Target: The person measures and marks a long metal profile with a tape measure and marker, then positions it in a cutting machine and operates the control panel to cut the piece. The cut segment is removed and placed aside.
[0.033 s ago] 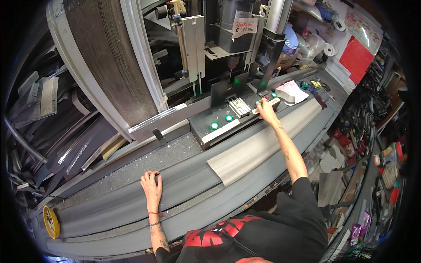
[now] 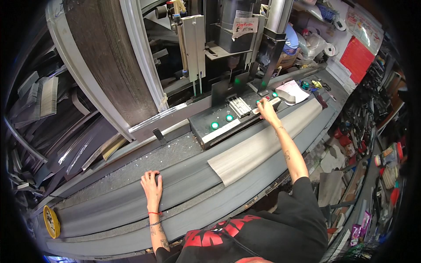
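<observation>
- Right hand [image 2: 265,108]: fingers bunched, tips down at the control box [image 2: 201,125]; whether it has hold of anything, cannot tell.
- Left hand [image 2: 151,186]: palm down, fingers loosely spread on the dark grey strip [image 2: 184,171]; no grasp seen.
- Control box: under the right fingertips, mostly leftward of them; long axis lower left to upper right. Right hand nearer, left well apart.
- Pale strip [image 2: 254,151]: roughly parallel, passing beneath the right forearm.
- Two lit green buttons [image 2: 215,126]: left of right hand.
</observation>
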Demonstrator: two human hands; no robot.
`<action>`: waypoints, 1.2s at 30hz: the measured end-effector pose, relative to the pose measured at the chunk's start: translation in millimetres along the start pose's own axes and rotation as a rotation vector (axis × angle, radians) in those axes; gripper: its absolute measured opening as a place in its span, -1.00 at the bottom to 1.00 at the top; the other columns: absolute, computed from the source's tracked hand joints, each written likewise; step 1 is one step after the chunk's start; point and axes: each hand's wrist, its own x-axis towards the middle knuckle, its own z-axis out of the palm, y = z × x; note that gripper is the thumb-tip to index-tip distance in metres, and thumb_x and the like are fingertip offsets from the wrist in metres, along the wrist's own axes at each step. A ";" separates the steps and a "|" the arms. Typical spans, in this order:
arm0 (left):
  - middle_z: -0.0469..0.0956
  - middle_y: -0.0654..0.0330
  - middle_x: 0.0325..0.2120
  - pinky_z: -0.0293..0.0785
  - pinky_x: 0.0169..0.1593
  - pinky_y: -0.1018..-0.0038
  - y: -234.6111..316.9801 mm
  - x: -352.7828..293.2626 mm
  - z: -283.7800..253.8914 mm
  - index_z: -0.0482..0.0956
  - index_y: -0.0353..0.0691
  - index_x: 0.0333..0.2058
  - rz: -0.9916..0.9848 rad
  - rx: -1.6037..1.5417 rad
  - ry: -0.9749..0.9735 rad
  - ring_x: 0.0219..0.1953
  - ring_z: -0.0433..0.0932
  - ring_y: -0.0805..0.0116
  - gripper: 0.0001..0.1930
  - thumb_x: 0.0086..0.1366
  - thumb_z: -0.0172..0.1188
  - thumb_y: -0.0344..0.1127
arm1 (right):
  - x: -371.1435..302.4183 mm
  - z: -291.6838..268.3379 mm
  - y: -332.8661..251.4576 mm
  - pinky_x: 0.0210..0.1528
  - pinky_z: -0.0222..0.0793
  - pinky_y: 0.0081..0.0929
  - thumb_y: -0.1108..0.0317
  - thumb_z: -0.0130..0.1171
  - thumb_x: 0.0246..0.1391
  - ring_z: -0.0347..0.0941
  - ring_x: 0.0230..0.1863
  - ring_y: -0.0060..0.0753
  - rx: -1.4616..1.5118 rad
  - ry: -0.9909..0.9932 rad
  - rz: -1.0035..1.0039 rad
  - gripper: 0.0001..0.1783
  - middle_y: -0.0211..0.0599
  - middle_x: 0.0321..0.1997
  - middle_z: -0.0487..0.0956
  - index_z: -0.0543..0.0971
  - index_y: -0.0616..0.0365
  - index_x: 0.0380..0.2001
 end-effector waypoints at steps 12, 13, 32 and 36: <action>0.38 0.13 -0.18 0.19 0.02 0.24 -0.2 4.5 1.1 0.48 -0.12 -0.21 -0.028 -0.020 -0.005 -0.07 0.30 0.13 -0.83 0.23 0.11 -0.27 | 3.2 -0.3 -7.8 -0.38 0.45 -0.18 0.18 -0.14 0.24 0.53 -0.56 -0.09 -0.204 0.080 -0.035 -0.65 0.00 -0.48 0.57 0.41 0.28 -0.20; 0.38 0.13 -0.18 0.19 0.02 0.24 0.1 6.2 2.6 0.48 -0.12 -0.21 -0.027 -0.026 -0.004 -0.07 0.30 0.13 -0.83 0.23 0.11 -0.27 | 6.6 3.1 -6.1 -0.35 0.44 -0.13 0.17 -0.14 0.24 0.54 -0.50 -0.02 -0.328 0.163 -0.140 -0.66 0.03 -0.48 0.57 0.42 0.27 -0.21; 0.37 0.16 -0.20 0.19 0.00 0.27 -2.8 0.3 3.2 0.48 -0.14 -0.22 0.015 -0.016 0.041 -0.09 0.30 0.16 -0.83 0.22 0.12 -0.30 | -106.3 80.2 -115.0 0.01 0.29 -0.27 0.34 0.08 0.10 0.36 -0.06 -0.11 0.045 -0.018 -0.642 -0.66 -0.12 -0.06 0.46 0.40 0.23 -0.06; 0.37 0.16 -0.19 0.19 0.01 0.27 -1.7 -0.1 1.7 0.48 -0.15 -0.22 0.002 -0.018 0.023 -0.08 0.30 0.15 -0.84 0.22 0.11 -0.31 | -113.3 90.1 -133.2 0.02 0.26 -0.25 0.34 0.08 0.09 0.32 -0.04 -0.11 -0.070 -0.140 -0.659 -0.65 -0.16 -0.05 0.45 0.38 0.22 -0.06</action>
